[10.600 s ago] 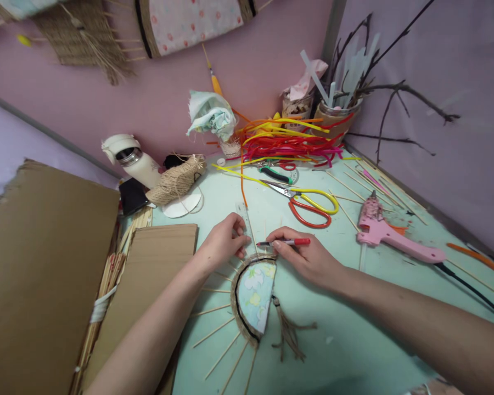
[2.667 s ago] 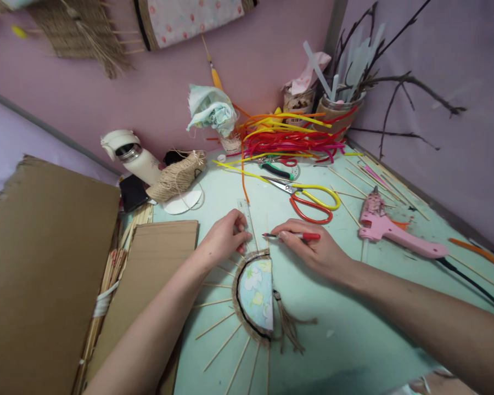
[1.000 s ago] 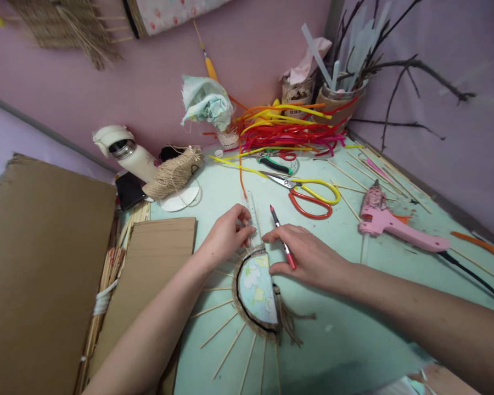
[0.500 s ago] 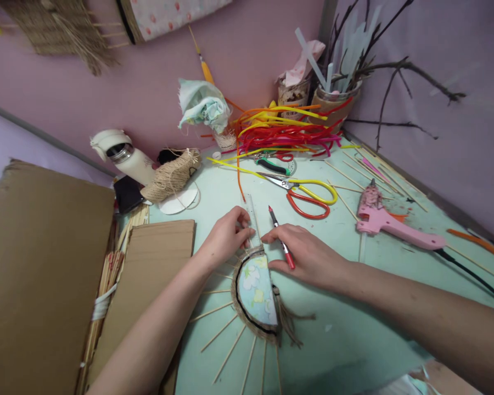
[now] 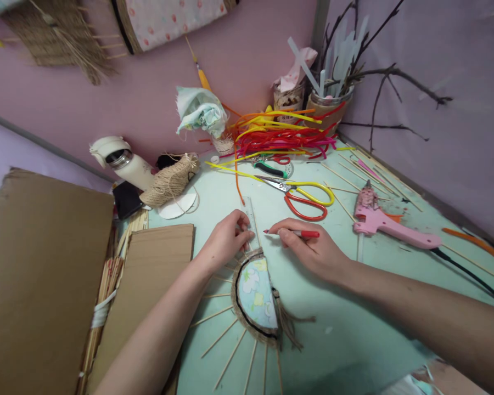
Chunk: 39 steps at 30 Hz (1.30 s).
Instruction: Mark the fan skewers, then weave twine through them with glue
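Observation:
A half-round craft piece (image 5: 255, 293) lies on the table, with floral cloth, a twine-wrapped rim, thin sticks fanning outward and a twine tassel. At its top end my left hand (image 5: 230, 233) is closed, its fingertips on a clear ruler (image 5: 250, 214) that lies along one stick. My right hand (image 5: 308, 247) grips a red marker pen (image 5: 307, 233) between thumb and fingers, its tip pointing left, just right of the ruler and apart from it. Beyond the hands lie yellow-and-red-handled scissors (image 5: 304, 200).
A pink glue gun (image 5: 387, 225) with a black cord rests at the right. Cardboard sheets (image 5: 160, 252), a twine bundle (image 5: 170, 184) and a white bottle (image 5: 127, 164) are at the left. Coloured pipe-like strips (image 5: 284, 137) and a jar of branches (image 5: 327, 107) stand at the back.
In my right hand the marker pen has swung from lying across the fingers to a writing grip, tip pointing left. My left hand stays by the ruler. The view has shifted slightly.

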Tool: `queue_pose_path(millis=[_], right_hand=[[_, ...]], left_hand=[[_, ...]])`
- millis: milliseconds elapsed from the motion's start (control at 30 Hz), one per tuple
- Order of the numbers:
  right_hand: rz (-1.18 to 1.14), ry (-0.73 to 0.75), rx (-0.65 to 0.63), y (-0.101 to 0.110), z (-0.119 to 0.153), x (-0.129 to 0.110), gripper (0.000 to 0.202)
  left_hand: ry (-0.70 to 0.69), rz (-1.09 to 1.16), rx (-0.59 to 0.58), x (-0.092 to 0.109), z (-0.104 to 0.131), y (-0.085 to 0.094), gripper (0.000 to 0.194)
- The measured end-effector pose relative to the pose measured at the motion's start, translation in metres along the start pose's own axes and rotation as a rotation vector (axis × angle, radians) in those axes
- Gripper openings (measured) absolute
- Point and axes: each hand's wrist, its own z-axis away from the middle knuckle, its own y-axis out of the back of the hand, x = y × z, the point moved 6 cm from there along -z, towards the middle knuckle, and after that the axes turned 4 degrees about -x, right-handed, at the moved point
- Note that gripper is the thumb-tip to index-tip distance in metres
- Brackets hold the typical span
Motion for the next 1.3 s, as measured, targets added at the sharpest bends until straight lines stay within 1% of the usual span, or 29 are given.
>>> queue_pose_path(millis=[100,200,267,533,700,1300], right_hand=[[-0.018,-0.052,0.027,0.001,-0.002,0.007,0.033],[-0.065,-0.122,0.013,-0.001,-0.004,0.016,0.033],[-0.081,-0.14,0.008,-0.002,-0.006,0.018,0.033],[-0.088,-0.125,-0.046,-0.007,-0.007,0.019,0.035],[-0.124,-0.149,-0.083,-0.01,-0.005,0.02,0.034],[-0.145,-0.168,-0.084,-0.011,-0.004,0.022,0.033]], left_hand=[[0.002,0.0,0.006,-0.001,-0.001,0.0,0.018],[0.0,0.012,0.018,-0.003,-0.002,0.0,0.02],[0.0,0.015,0.019,-0.004,-0.003,0.0,0.021],[-0.011,0.008,0.004,-0.004,-0.002,-0.001,0.021],[0.001,0.02,0.005,-0.005,-0.003,-0.001,0.022],[0.025,0.073,0.002,-0.007,-0.003,-0.001,0.021]])
